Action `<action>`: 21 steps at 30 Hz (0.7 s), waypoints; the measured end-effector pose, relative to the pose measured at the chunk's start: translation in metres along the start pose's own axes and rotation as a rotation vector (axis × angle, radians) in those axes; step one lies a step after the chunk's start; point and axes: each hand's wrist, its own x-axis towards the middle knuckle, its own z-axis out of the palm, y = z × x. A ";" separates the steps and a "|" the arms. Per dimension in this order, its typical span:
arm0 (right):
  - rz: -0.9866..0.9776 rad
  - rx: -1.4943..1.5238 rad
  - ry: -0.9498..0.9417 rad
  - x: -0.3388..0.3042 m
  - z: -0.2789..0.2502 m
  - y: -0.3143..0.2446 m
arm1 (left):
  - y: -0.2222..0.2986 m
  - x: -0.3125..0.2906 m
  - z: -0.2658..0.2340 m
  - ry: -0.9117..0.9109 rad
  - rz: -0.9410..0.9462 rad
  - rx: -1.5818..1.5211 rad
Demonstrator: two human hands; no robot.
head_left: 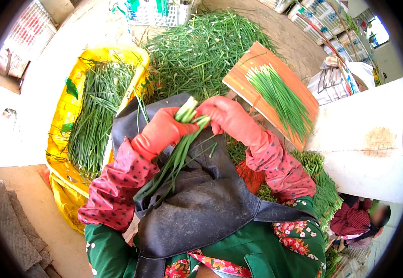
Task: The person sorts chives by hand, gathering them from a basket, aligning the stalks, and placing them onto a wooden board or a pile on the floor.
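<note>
My left hand (160, 130), in a coral rubber glove, is closed around a small bunch of garlic chives (179, 157). Their pale cut ends point up and away from me, and the green leaves hang down over my dark apron (197, 217). My right hand (227, 116), gloved the same way, pinches at stalks beside those pale ends, its fingertips close to the left hand. On a tilted wooden board (238, 78) to the right lies a neat, aligned bundle of chives (280, 99). What sits deep between my fingers is partly hidden.
A yellow plastic crate (59, 134) of loose chives stands at my left. Ahead is a large tangled heap of greens (206, 46). More bundled chives (319, 180) and red netting (249, 178) lie by my right arm. A white block (359, 139) stands beyond; another person (352, 217) sits at lower right.
</note>
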 end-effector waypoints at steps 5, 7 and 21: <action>0.034 0.081 0.115 0.000 0.015 0.005 | -0.011 0.012 -0.016 0.035 0.000 -0.112; 0.067 0.045 0.121 0.005 0.027 0.010 | -0.015 0.015 -0.015 0.027 -0.010 -0.064; 0.083 0.148 0.184 -0.006 0.009 0.005 | 0.004 0.016 -0.016 0.013 0.068 0.085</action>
